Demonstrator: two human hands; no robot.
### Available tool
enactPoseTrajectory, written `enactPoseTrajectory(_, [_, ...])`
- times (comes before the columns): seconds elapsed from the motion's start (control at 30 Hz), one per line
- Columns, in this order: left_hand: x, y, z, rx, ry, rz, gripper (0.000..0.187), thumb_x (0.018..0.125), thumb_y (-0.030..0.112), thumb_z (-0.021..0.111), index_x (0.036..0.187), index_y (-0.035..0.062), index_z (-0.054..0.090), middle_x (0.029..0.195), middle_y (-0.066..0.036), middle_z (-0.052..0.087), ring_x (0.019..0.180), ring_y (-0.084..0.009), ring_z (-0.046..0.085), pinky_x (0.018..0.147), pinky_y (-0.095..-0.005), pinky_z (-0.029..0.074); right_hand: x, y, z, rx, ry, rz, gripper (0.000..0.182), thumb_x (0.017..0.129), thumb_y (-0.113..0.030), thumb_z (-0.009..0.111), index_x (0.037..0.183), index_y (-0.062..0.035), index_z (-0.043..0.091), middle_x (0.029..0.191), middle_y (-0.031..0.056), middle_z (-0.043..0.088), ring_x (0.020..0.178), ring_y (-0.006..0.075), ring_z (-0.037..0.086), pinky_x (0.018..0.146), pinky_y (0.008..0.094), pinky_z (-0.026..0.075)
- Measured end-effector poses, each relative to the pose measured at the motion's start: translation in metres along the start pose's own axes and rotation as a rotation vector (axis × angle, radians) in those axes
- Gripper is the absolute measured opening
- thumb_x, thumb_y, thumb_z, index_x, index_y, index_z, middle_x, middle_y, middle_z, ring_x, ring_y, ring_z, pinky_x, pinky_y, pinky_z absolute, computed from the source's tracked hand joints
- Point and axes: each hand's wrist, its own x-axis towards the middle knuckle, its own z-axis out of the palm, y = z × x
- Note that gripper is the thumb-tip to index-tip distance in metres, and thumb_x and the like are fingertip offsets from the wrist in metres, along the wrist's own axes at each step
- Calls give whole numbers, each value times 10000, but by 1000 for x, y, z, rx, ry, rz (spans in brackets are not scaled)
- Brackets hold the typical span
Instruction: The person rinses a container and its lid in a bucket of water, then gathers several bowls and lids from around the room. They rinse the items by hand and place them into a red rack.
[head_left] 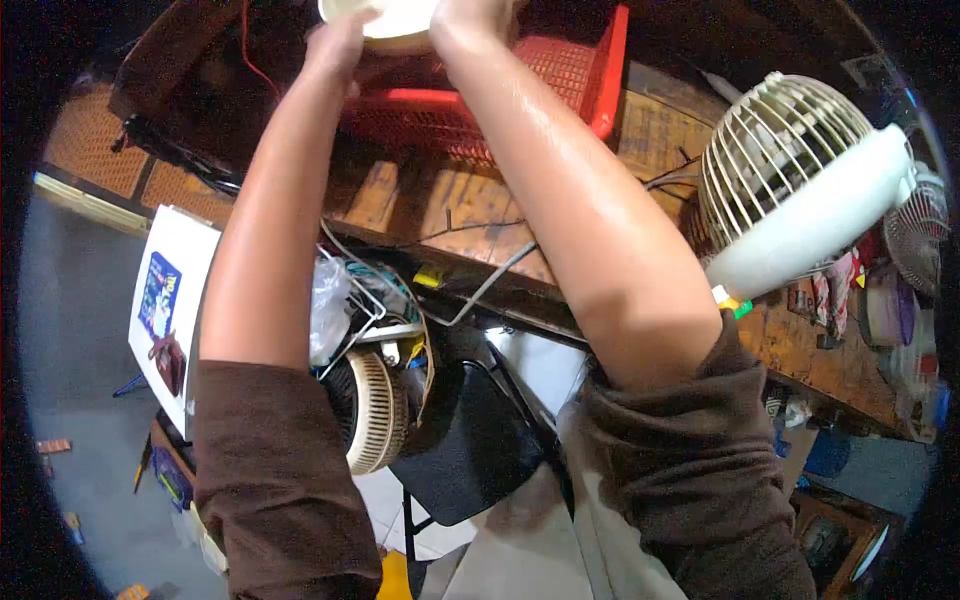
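Observation:
Both arms reach up and forward over a red plastic basket (420, 112) on a wooden table. My left hand (338, 42) is at the left side of a cream-coloured round container (398, 22), its fingers pressed to the rim. On the container's right side, my right hand (470, 22) grips it too, partly cut off by the top edge of the view. The container is above the basket's far part, and its upper portion is out of view.
A caged fan (785, 150) with a pale body stands on the wooden table (660, 135) at right. Below are a black chair (470, 440), a box of cables, a cream fan part (378, 412) and a white printed board (165, 300) at left.

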Motion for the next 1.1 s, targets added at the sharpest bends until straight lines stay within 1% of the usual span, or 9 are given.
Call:
enactPoseTrajectory(0.07, [-12, 6, 6, -45, 67, -130, 416, 764, 124, 474, 1139, -26, 371, 1023, -192, 490, 946, -298, 510, 667, -376, 521, 35, -2, -2, 15, -239, -77, 465, 842, -325, 294, 1120, 25, 424, 1162, 222, 437, 1084, 329, 421, 901, 406, 330])
enactPoseTrajectory(0.13, [6, -17, -5, -161, 12, -178, 428, 774, 92, 427, 1164, -49, 321, 1075, -209, 444, 947, -321, 498, 708, -415, 517, 66, -5, 3, -425, -356, -86, 520, 842, -404, 268, 1131, -13, 453, 1155, 210, 453, 1076, 316, 439, 881, 426, 352])
enactPoseTrajectory(0.17, [-3, -11, -4, -183, -14, -184, 434, 780, 60, 382, 1183, -64, 279, 1092, -224, 420, 942, -327, 499, 712, -426, 518, 71, 4, 6, -642, -281, -363, 470, 843, -372, 298, 1113, -32, 478, 1133, 193, 478, 1066, 308, 450, 902, 443, 323])
enactPoseTrajectory(0.23, [-6, -12, 0, -185, 21, -143, 402, 791, 79, 374, 1158, -76, 314, 1046, -224, 455, 863, -332, 537, 649, -409, 531, 87, 21, 8, -863, -189, -645, 422, 844, -340, 327, 1095, -51, 502, 1110, 176, 503, 1056, 300, 461, 924, 461, 295])
enactPoseTrajectory(0.3, [-6, -12, -3, -180, 54, -113, 393, 815, 110, 337, 1153, -87, 312, 1052, -235, 450, 851, -349, 548, 627, -419, 536, 104, 25, 11, -1225, -493, -884, 293, 817, -226, 398, 998, -85, 581, 989, 130, 579, 1031, 259, 486, 948, 506, 226])
enactPoseTrajectory(0.4, [-4, -17, -5, -368, 12, -13, 417, 812, 111, 312, 1172, -94, 262, 1110, -253, 389, 949, -365, 491, 686, -447, 519, 111, 23, 10, -1144, -721, -748, 233, 775, -173, 444, 893, -101, 632, 891, 95, 615, 1021, 219, 494, 951, 536, 180])
enactPoseTrajectory(0.57, [-13, -9, -2, -423, 31, 5, 429, 822, 141, 270, 1198, -61, 230, 1152, -241, 344, 1007, -362, 448, 754, -473, 490, 131, 46, 45, -1274, -512, -1195, 197, 759, -213, 476, 854, -172, 643, 901, 70, 617, 875, 229, 575, 851, 399, 380])
enactPoseTrajectory(0.7, [-4, -15, -7, -427, 9, 11, 428, 819, 143, 269, 1196, -56, 235, 1143, -234, 354, 1008, -352, 446, 761, -465, 489, 101, 10, 21, -959, -989, -886, 298, 709, -313, 543, 934, -130, 613, 956, 107, 594, 883, 269, 564, 779, 339, 432])
enactPoseTrajectory(1.1, [-6, -12, -5, -379, -53, 27, 428, 808, 201, 317, 1174, -21, 310, 1119, -203, 395, 1024, -316, 438, 741, -425, 510, 95, 32, 33, -829, -659, -732, 279, 758, -242, 478, 933, -66, 606, 957, 177, 576, 892, 303, 562, 757, 381, 441])
